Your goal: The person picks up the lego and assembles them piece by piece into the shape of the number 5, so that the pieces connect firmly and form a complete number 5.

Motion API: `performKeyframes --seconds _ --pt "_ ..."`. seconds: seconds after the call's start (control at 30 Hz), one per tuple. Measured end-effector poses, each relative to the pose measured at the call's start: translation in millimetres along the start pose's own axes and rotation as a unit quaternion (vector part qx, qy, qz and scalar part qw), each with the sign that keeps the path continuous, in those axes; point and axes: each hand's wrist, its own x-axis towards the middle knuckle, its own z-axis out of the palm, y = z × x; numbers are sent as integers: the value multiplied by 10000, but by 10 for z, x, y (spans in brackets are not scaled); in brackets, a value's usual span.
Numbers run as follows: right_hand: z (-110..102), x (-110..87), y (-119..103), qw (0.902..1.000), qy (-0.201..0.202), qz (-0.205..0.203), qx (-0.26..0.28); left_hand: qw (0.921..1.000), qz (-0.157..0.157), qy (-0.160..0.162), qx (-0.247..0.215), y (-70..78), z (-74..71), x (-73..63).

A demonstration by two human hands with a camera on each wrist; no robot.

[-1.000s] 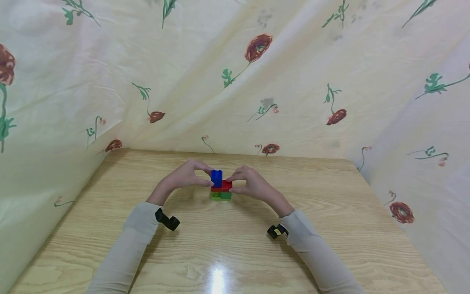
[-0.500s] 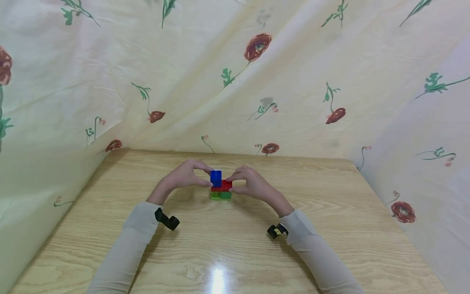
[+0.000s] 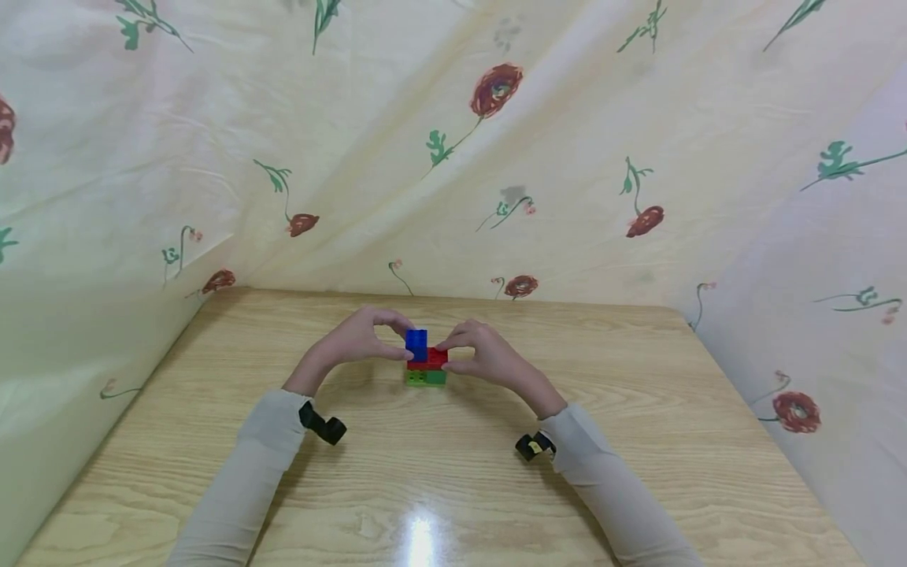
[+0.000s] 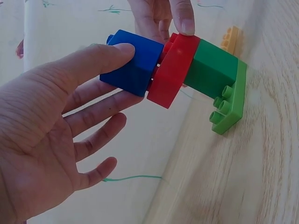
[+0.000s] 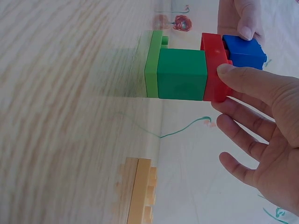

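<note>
My left hand [image 3: 364, 336] pinches a blue toy building brick [image 4: 124, 63] between thumb and fingers. The blue brick stands on the left part of a red brick [image 4: 175, 70], and a narrow gap with red studs shows between them in the left wrist view. My right hand [image 3: 489, 358] holds the red brick from the right, thumb on its near face. Beneath the red brick is a dark green brick [image 5: 182, 74], at the right end of a flat light green plate [image 4: 230, 102]. Several bare studs of the plate show on the left. The plate rests on the table.
A flat orange-yellow brick [image 5: 140, 191] with studs lies on the wooden table [image 3: 425, 441], apart from the stack. Behind the table hangs a flower-patterned cloth [image 3: 354, 142], which also lines both sides. Black wrist cameras [image 3: 326, 425] sit at both cuffs.
The blue brick has shifted very slightly left and down at the top of the stack. Both hands keep their holds in nearly the same place.
</note>
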Motion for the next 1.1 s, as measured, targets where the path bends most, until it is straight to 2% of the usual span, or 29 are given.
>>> performKeyframes --seconds 0.4,1.1 --pt "3 10 26 10000 -1 -42 -36 9998 56 178 10 -14 8 11" --pt "-20 20 23 9999 -46 117 37 9997 22 233 -73 -11 22 25"
